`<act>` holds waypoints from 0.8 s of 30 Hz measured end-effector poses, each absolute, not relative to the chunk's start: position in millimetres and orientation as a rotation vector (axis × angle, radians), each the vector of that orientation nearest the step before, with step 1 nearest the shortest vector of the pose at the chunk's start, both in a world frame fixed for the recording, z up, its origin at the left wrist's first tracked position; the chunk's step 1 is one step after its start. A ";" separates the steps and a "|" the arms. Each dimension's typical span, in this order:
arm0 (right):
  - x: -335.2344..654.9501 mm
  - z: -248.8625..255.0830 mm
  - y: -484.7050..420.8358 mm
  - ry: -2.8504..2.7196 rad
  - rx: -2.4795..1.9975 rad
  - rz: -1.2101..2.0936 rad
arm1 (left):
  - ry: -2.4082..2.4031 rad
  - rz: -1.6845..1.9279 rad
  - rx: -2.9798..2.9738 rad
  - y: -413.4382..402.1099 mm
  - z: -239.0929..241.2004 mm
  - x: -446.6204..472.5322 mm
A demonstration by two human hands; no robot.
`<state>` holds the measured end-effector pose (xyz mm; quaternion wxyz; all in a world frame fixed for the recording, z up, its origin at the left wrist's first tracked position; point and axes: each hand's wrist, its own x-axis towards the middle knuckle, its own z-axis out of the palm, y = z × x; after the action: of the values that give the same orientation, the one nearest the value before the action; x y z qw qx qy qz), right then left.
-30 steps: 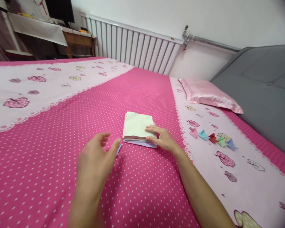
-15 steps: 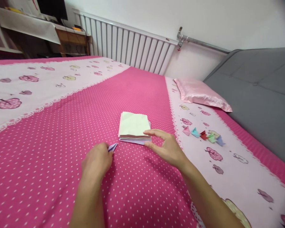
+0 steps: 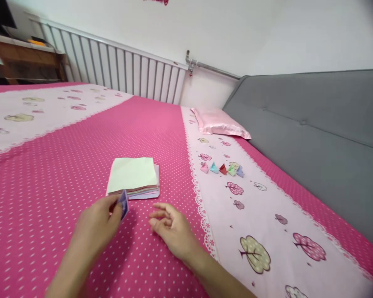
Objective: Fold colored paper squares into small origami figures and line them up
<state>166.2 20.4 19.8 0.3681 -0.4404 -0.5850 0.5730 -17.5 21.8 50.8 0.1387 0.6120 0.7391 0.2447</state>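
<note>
My left hand (image 3: 98, 221) pinches a small folded purple paper (image 3: 123, 204) between thumb and fingers, just in front of the paper stack. My right hand (image 3: 172, 227) is held a little above the bedspread, fingers loosely curved and apart, with nothing in it. Beyond both hands lies a stack of square coloured paper (image 3: 133, 174), its top sheet pale green and a purple sheet at the bottom. To the right a row of several small folded paper pieces (image 3: 223, 169), in pink, blue, red, green and purple, rests on the printed white band.
A pink polka-dot bedspread (image 3: 149, 128) covers the bed. A pink satin pillow (image 3: 219, 122) lies near the grey headboard (image 3: 301, 145). Behind the bed stand a white radiator (image 3: 124, 68) and, at the far left, a wooden desk (image 3: 27, 58).
My view has turned to the right. My left hand has lifted the folded purple paper and tilted it up. My right hand has drawn back from the stack's edge.
</note>
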 end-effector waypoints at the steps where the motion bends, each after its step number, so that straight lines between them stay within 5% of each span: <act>1: 170.3 22.0 24.6 -1.462 -1.086 1.484 | 2.025 0.811 1.785 24.0 49.3 -4.3; 10: 216.0 50.0 44.3 -1.560 -1.152 1.376 | 1.696 1.188 1.709 20.7 36.0 81.0; 24: 235.8 54.4 50.2 -1.504 -0.958 1.741 | 1.223 1.259 1.096 16.6 47.5 81.6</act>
<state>235.8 50.2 54.4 0.3192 -0.3642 -0.5718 0.6622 81.6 16.6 47.5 0.5109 0.4553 0.5082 0.5229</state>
